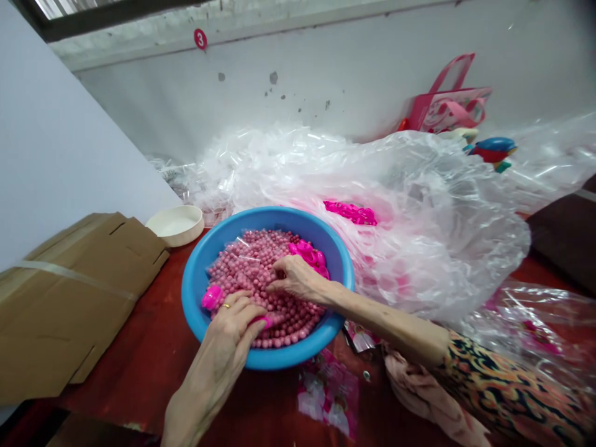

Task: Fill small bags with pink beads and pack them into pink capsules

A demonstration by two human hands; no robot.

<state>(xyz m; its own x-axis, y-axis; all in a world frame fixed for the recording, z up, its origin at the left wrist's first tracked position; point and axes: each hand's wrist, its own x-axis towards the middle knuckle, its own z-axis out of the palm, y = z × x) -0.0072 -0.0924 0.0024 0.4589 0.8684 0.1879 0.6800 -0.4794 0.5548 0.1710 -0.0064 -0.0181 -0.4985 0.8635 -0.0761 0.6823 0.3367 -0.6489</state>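
A blue basin (267, 359) holds a heap of pink bead strands (249, 264). Over the beads at the front left, my left hand (233, 332) has its fingers bent, with a bright pink plastic piece (264, 321) between thumb and fingers. My right hand (298, 279) reaches in from the right, fingertips pinched together just above the beads; what they hold is too small to make out. Another bright pink piece (213, 297) lies at the basin's left inner side. More bright pink plastic pieces (308, 256) sit behind my right hand.
A large clear plastic bag (419, 230) with pink pieces (351, 212) spreads behind and right of the basin. Flattened cardboard (84, 298) and a white round lid (177, 225) stand left. Printed packets (328, 394) and a pink cloth (419, 394) lie on the red table (135, 366).
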